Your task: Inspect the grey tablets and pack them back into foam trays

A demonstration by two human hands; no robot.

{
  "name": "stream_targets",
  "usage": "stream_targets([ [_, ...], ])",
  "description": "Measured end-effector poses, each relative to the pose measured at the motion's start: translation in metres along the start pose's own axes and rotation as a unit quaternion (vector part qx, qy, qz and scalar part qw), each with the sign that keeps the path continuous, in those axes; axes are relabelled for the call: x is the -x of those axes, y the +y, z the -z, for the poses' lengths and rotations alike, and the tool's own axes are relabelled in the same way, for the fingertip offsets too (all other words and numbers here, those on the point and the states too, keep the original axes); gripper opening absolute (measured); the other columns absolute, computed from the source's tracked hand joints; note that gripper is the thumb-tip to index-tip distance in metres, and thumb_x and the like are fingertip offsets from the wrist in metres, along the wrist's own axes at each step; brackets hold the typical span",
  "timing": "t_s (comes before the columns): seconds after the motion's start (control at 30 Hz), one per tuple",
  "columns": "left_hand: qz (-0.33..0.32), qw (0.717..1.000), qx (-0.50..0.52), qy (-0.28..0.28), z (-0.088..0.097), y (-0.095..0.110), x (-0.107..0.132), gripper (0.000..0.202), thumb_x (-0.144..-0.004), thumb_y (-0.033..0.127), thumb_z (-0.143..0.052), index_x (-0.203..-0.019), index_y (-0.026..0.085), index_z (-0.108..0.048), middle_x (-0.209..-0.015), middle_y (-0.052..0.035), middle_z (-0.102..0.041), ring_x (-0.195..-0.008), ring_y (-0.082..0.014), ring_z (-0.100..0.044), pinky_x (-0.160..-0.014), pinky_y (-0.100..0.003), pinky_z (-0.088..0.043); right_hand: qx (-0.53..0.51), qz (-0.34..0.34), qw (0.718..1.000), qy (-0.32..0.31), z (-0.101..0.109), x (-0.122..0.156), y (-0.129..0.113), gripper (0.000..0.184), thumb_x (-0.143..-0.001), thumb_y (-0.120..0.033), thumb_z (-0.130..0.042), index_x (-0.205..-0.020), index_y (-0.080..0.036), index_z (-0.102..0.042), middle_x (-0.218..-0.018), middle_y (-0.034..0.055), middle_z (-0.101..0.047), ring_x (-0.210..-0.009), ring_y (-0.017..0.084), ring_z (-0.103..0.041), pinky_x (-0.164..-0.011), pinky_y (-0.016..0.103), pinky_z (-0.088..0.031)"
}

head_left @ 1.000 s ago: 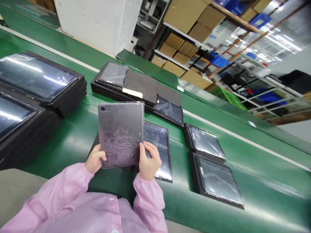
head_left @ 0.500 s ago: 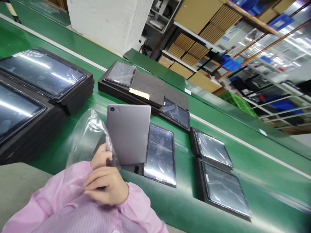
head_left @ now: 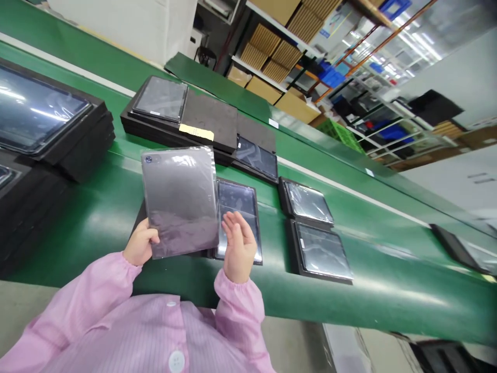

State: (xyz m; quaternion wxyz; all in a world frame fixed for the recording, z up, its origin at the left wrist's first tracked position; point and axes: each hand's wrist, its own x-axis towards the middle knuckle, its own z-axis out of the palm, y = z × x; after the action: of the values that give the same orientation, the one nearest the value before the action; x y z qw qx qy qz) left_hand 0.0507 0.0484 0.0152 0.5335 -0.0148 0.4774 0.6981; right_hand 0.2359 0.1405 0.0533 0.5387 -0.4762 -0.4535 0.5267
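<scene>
My left hand (head_left: 142, 242) grips the lower left corner of a grey tablet (head_left: 178, 197), thumb on top. The tablet is tilted up with its back and the camera in its corner facing me. A clear plastic film (head_left: 213, 168) lies over that back, its wrinkled edge showing along the right side; I cannot tell whether it is a sheet or a bag. Just right of the tablet, my right hand (head_left: 239, 246) is raised, open and holding nothing, fingers extended. Behind it lies another tablet (head_left: 238, 199), screen up, partly covered by the held one and by my hand.
Beneath everything runs a green conveyor belt (head_left: 267, 290). Stacked black foam trays (head_left: 87, 150) with screen-up tablets stand at left. Farther back is a foam tray (head_left: 212, 111) with a yellow paper strip (head_left: 196, 132). More tablets (head_left: 324, 251) in foam sit to the right.
The clear film, which hung loose from my left hand, now lies over the tablet's back. My right hand has moved right and opened. The view has shifted right.
</scene>
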Motion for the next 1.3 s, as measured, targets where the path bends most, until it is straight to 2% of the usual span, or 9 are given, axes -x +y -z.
stream_targets([
  [0.27,0.054,0.998,0.018,-0.039,-0.020,-0.006,0.011,0.035,-0.038,0.003,-0.053,-0.069,0.016,-0.062,-0.057,0.0040,-0.059,-0.051,-0.0119,-0.053,-0.045,-0.021,-0.041,0.032,-0.035,0.998,0.033,-0.030,0.069,0.062,0.072,-0.079,-0.055,-0.072,-0.134,-0.012,-0.055,-0.115,0.0181,-0.072,-0.112,0.031,-0.067,-0.103,0.051,-0.051],
  [0.4,0.099,0.982,-0.031,-0.156,-0.031,0.000,0.015,0.031,-0.052,0.005,-0.065,-0.081,0.015,-0.069,-0.072,-0.0020,-0.069,-0.069,-0.0174,-0.065,-0.058,-0.024,-0.052,0.105,0.158,0.982,-0.016,-0.050,0.068,0.046,0.061,-0.097,-0.035,-0.053,-0.153,-0.018,-0.036,-0.139,0.0167,-0.060,-0.129,0.028,-0.059,-0.112,0.050,-0.044],
  [0.57,0.057,0.996,-0.032,-0.054,-0.018,0.035,0.020,0.033,-0.073,0.031,-0.069,-0.103,0.018,-0.073,-0.106,-0.0066,-0.075,-0.110,-0.0270,-0.067,-0.080,-0.029,-0.058,0.337,0.469,0.770,-0.273,-0.047,0.046,0.040,0.059,-0.094,-0.006,-0.044,-0.146,-0.033,-0.049,-0.152,0.0096,-0.051,-0.147,0.028,-0.039,-0.119,0.061,-0.029],
  [0.77,0.040,0.992,-0.107,-0.045,-0.001,0.046,0.021,0.059,-0.074,0.046,-0.075,-0.126,0.021,-0.066,-0.126,-0.0079,-0.070,-0.122,-0.0315,-0.062,-0.096,-0.037,-0.057,0.476,0.443,0.623,-0.435,-0.051,0.050,0.046,0.045,-0.101,-0.021,-0.050,-0.145,-0.031,-0.052,-0.158,0.0138,-0.042,-0.147,0.032,-0.038,-0.116,0.062,-0.034],
  [0.83,-0.009,0.989,-0.150,-0.019,0.003,0.038,0.015,0.064,-0.068,0.034,-0.082,-0.129,0.021,-0.064,-0.128,-0.0068,-0.069,-0.121,-0.0301,-0.063,-0.097,-0.034,-0.056,0.440,0.406,0.640,-0.482,-0.050,0.047,0.037,0.043,-0.101,-0.038,-0.054,-0.142,-0.025,-0.056,-0.156,0.0154,-0.044,-0.146,0.031,-0.040,-0.117,0.058,-0.036],
  [0.93,-0.059,0.982,-0.181,-0.008,0.008,0.029,0.004,0.069,-0.067,0.031,-0.082,-0.133,0.022,-0.062,-0.123,-0.0074,-0.071,-0.118,-0.0314,-0.065,-0.099,-0.038,-0.056,0.367,0.344,0.738,-0.449,-0.031,0.023,0.019,0.048,-0.098,-0.047,-0.055,-0.139,-0.022,-0.058,-0.148,0.0123,-0.055,-0.139,0.022,-0.050,-0.118,0.045,-0.037],
  [1.07,-0.103,0.960,-0.260,-0.001,0.006,0.024,-0.003,0.071,-0.073,0.034,-0.074,-0.140,0.019,-0.055,-0.129,-0.0111,-0.068,-0.125,-0.0328,-0.061,-0.107,-0.046,-0.051,0.405,0.157,0.890,-0.140,0.029,-0.031,-0.002,0.040,-0.093,-0.033,-0.057,-0.130,-0.020,-0.064,-0.138,0.0121,-0.062,-0.136,0.024,-0.051,-0.119,0.041,-0.035],
  [1.2,-0.303,0.804,-0.499,0.113,0.004,0.031,0.000,0.074,-0.083,0.040,-0.062,-0.148,0.011,-0.042,-0.159,-0.0187,-0.036,-0.149,-0.0343,-0.031,-0.124,-0.050,-0.024,0.447,-0.047,0.893,0.032,0.082,-0.073,-0.006,0.043,-0.090,-0.034,-0.057,-0.121,-0.006,-0.064,-0.131,0.0274,-0.060,-0.133,0.040,-0.049,-0.115,0.059,-0.029],
  [1.3,-0.255,0.705,-0.649,0.130,0.016,0.044,0.000,0.064,-0.083,0.050,-0.059,-0.133,0.010,-0.052,-0.150,-0.0246,-0.042,-0.146,-0.0460,-0.029,-0.119,-0.062,-0.024,0.415,-0.113,0.903,0.023,0.098,-0.082,0.002,0.040,-0.085,-0.042,-0.065,-0.104,-0.008,-0.068,-0.115,0.0252,-0.066,-0.123,0.041,-0.056,-0.111,0.057,-0.034],
])
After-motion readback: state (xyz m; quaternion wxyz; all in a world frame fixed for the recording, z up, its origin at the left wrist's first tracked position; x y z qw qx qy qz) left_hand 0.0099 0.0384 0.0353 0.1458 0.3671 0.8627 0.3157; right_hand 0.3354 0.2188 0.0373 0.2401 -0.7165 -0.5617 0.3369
